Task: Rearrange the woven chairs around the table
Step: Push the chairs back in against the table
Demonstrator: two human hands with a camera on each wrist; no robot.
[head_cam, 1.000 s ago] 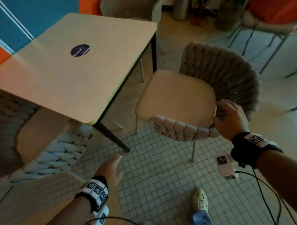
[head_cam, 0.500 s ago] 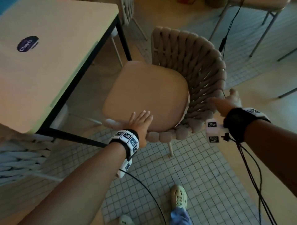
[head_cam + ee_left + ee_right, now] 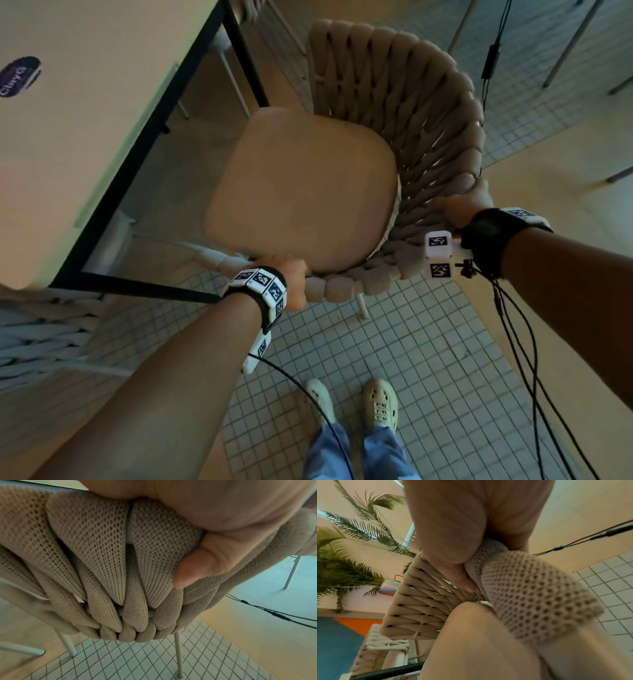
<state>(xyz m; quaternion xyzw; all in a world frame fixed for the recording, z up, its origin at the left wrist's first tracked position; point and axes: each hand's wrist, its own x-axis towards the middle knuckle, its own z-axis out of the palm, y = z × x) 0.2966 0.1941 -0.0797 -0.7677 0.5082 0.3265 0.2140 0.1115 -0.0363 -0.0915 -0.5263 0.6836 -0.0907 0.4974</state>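
Observation:
A beige woven chair (image 3: 411, 89) with a tan seat cushion (image 3: 305, 192) stands just right of the pale table (image 3: 85, 137), its back toward the right. My left hand (image 3: 294, 277) grips the near woven rim of the chair. In the left wrist view its thumb (image 3: 193, 566) presses on the mesh rope (image 3: 102, 547). My right hand (image 3: 459, 207) grips the rim on the chair's right side. In the right wrist view its fingers (image 3: 453, 547) curl round the rope (image 3: 530, 588).
A second, whiter woven chair (image 3: 37, 339) sits at the lower left, tucked partly under the table. Metal chair legs (image 3: 561, 44) stand at the top right. Black cables (image 3: 513, 325) hang from my right wrist. My feet (image 3: 380, 404) stand on the tiled floor behind the chair.
My left hand has come up from beside the table leg, touched the chair's near rim and now grips it. My right hand has shifted along the rim to the chair's right side.

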